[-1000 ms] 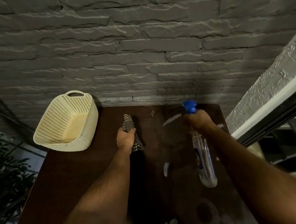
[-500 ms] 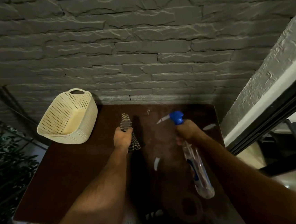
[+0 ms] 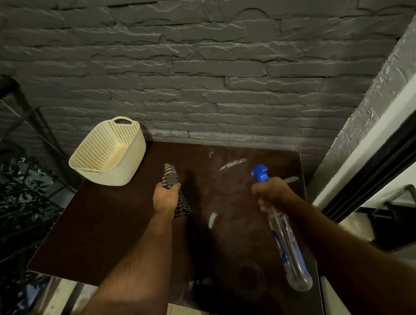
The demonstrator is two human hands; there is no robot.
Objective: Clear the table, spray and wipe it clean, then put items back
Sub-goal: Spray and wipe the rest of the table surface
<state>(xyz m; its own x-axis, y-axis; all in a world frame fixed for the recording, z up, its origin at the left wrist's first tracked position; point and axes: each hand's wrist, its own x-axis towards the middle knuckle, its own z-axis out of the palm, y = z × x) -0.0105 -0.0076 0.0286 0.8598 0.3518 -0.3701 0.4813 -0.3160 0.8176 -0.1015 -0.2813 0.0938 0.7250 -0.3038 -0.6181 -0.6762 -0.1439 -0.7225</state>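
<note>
A dark brown table [image 3: 107, 230] stands against a grey brick wall, with pale wet streaks on its right half. My left hand [image 3: 166, 198] is closed around a striped cloth [image 3: 170, 177] held over the table's middle; the cloth's tail hangs below my fist. My right hand [image 3: 272, 193] grips a clear spray bottle [image 3: 288, 246] by the neck, its blue nozzle [image 3: 260, 174] pointing away toward the wall and its base tilted back toward me, over the table's right side.
A cream perforated basket [image 3: 114, 157] sits at the table's back left corner, partly over the edge. Dark foliage [image 3: 10, 201] and a railing lie to the left. A textured pillar with a dark window frame [image 3: 378, 146] borders the right.
The view has shifted, so the table sits lower in the frame. My right hand and the bottle have drifted a little left and back from the wall. My left hand still holds the cloth.
</note>
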